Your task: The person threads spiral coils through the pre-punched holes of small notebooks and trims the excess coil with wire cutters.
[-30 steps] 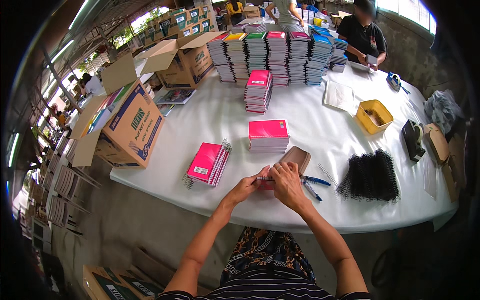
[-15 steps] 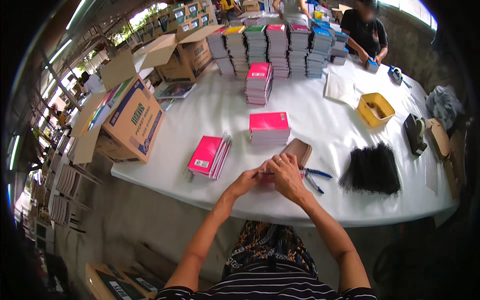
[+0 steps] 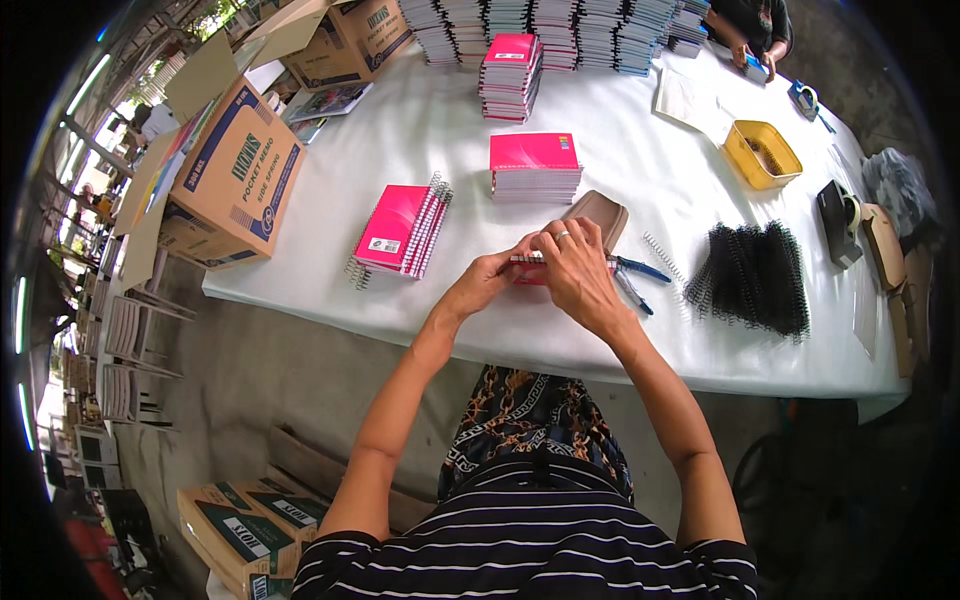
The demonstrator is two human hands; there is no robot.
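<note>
A pink notebook [image 3: 530, 275] is held on edge near the table's front, mostly covered by my hands. My left hand [image 3: 490, 277] grips its left end with closed fingers. Bent over its spine edge, my right hand [image 3: 578, 272] has its fingers pressed together at the row of holes; what the tips pinch is hidden. Blue-handled pliers [image 3: 640, 275] lie just right of my right hand. Behind it rests a brown tray-like case [image 3: 600, 215]. A loose wire coil [image 3: 662, 257] lies between the pliers and a heap of black spiral coils [image 3: 750, 280].
Spiral-bound pink notebooks [image 3: 395, 225] lie to the left, and pink stacks [image 3: 535, 165] stand ahead. Tall notebook stacks [image 3: 555, 35] line the back. Open cartons [image 3: 235, 180] stand left. A yellow tub [image 3: 762, 155] and tape dispenser [image 3: 838, 222] sit right. A co-worker's hands [image 3: 755, 62] work at the far right.
The view has tilted downward, so things on the table sit higher in the picture. My hands stay on the notebook with almost the same grip.
</note>
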